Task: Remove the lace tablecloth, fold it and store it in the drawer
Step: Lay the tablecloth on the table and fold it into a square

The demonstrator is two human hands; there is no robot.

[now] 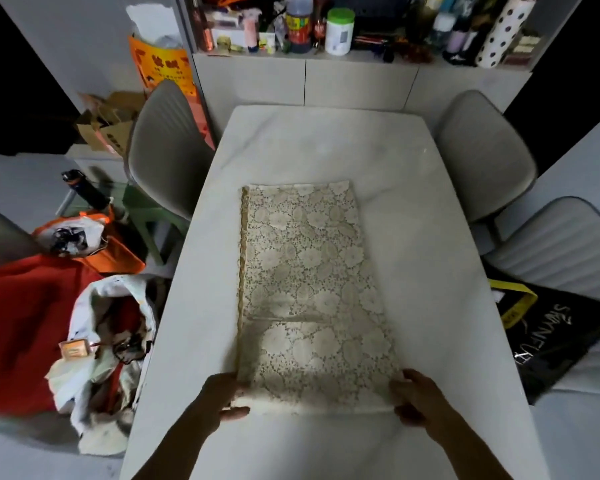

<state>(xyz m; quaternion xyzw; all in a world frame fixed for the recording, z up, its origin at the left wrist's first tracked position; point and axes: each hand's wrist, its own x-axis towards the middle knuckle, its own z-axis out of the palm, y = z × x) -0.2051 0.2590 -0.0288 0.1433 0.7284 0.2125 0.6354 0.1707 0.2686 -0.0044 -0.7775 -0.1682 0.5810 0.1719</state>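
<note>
The cream lace tablecloth [305, 278] lies folded into a long narrow strip down the middle of the white marble table [430, 237], with a scalloped edge along its left side. My left hand [224, 398] grips its near left corner, thumb under the edge. My right hand [418, 398] grips the near right corner. Both hands hold the near end of the strip at the table's front. No drawer front can be told apart in view.
Grey chairs stand at the left [167, 147] and right [485, 150], another at the far right [565, 244]. A white cabinet [354, 81] with bottles stands behind the table. Bags and red cloth [25, 323] crowd the floor at left; a black bag [555, 337] lies right.
</note>
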